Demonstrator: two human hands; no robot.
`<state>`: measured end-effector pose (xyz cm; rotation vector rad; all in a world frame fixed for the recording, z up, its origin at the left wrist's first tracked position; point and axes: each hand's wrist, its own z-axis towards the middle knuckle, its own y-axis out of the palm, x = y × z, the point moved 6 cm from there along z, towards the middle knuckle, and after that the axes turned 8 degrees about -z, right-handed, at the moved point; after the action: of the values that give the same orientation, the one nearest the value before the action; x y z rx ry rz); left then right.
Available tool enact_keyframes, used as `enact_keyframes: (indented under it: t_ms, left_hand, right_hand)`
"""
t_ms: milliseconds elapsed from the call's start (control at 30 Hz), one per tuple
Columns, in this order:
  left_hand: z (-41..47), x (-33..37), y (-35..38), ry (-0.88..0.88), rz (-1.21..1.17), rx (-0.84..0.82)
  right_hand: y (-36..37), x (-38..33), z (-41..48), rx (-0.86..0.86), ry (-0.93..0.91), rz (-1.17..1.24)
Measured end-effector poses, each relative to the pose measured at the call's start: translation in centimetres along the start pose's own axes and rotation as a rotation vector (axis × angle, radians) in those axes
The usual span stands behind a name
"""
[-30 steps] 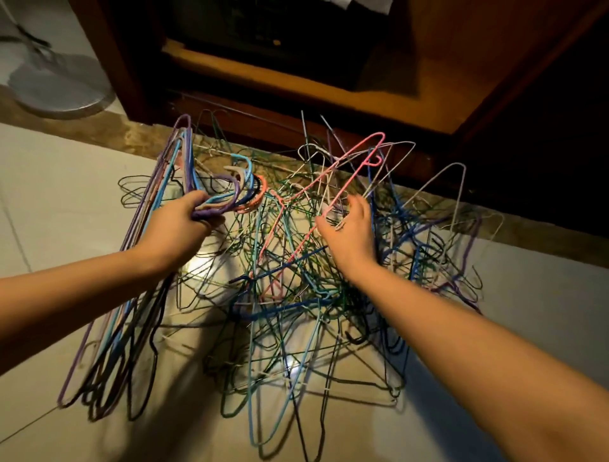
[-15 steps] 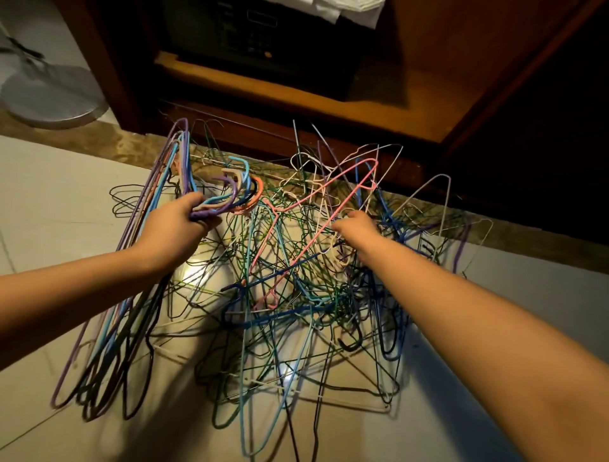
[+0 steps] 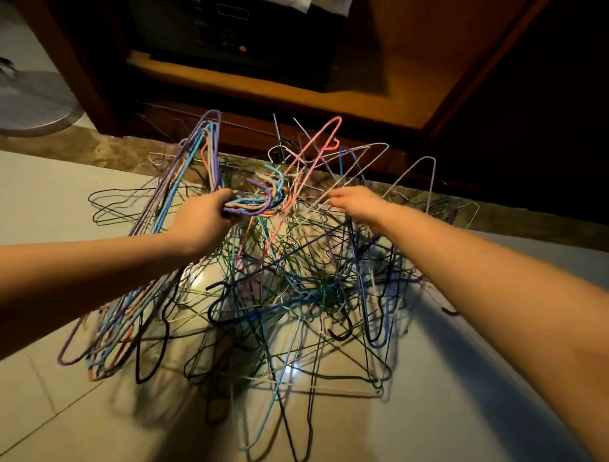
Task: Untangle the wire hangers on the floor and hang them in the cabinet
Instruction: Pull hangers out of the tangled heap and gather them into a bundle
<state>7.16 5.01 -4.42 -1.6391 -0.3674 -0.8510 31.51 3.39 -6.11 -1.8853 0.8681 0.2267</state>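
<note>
The tangle of wire hangers lies in a loose heap on the floor at the middle of the view, with blue, green, black, white and purple wires crossing one another. A pink hanger sticks up from its 12 o'clock edge. At 9 o'clock of the heap a sorted bunch of hangers hangs, its lower ends down at 8 o'clock near the tiles. The open cabinet stands at 12 o'clock, just beyond a brown stone sill. On its lower shelf sits a dark box with a keypad, with pale cloth on top of it. The floor is pale glossy tile, and a round grey fan base stands at 10 o'clock. The left hand reaches in from 9 o'clock and grasps the bunch by its gathered hooks, fingers curled round them. The right hand stretches in from 4 o'clock to the top of the heap, among pale wires. It is blurred, so its grip cannot be made out.
</note>
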Motion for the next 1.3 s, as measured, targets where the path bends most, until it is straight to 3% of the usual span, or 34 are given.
enact_keyframes:
  t_ms: [67, 167, 400, 567, 867, 967, 1067, 1133, 1200, 1300]
  left_hand:
    - [0.1, 0.1, 1.1, -0.021, 0.005, -0.017]
    - [0.3, -0.3, 2.4, -0.073, 0.025, -0.025]
    - [0.4, -0.9, 4.1, -0.112, 0.031, -0.031]
    - [0.2, -0.6, 5.6, -0.14, 0.037, -0.055]
    - [-1.0, -1.3, 8.3, -0.233, -0.083, -0.16]
    - [-0.8, -1.8, 8.5, -0.257, -0.085, -0.149]
    - [-0.7, -1.7, 8.7, -0.258, -0.081, -0.13]
    - [-0.7, -1.5, 8.8, -0.263, -0.11, -0.114]
    - [-0.8, -1.4, 8.9, -0.268, -0.144, -0.103]
    - [-0.9, -1.2, 8.9, -0.275, -0.15, -0.093]
  right_hand:
    - [0.2, 1.5, -0.2, 0.05, -0.029, -0.302]
    - [1.0, 5.9, -0.7, 0.078, 0.089, -0.424]
    - [4.1, 11.4, -1.8, 0.0, 0.214, -0.174]
    - [5.1, 9.6, -1.1, 0.008, 0.215, 0.273]
    - [3.4, 9.4, -2.0, 0.185, 0.054, -0.31]
    - [2.9, 11.1, -2.5, 0.223, 0.105, -0.223]
    - [4.2, 12.0, -3.2, 0.069, 0.154, 0.108]
    - [4.6, 11.9, -3.8, 0.022, 0.096, 0.001]
    - [4.1, 12.4, -4.1, 0.094, 0.071, -0.104]
    - [1.8, 15.0, -3.1, 0.325, 0.22, -0.15]
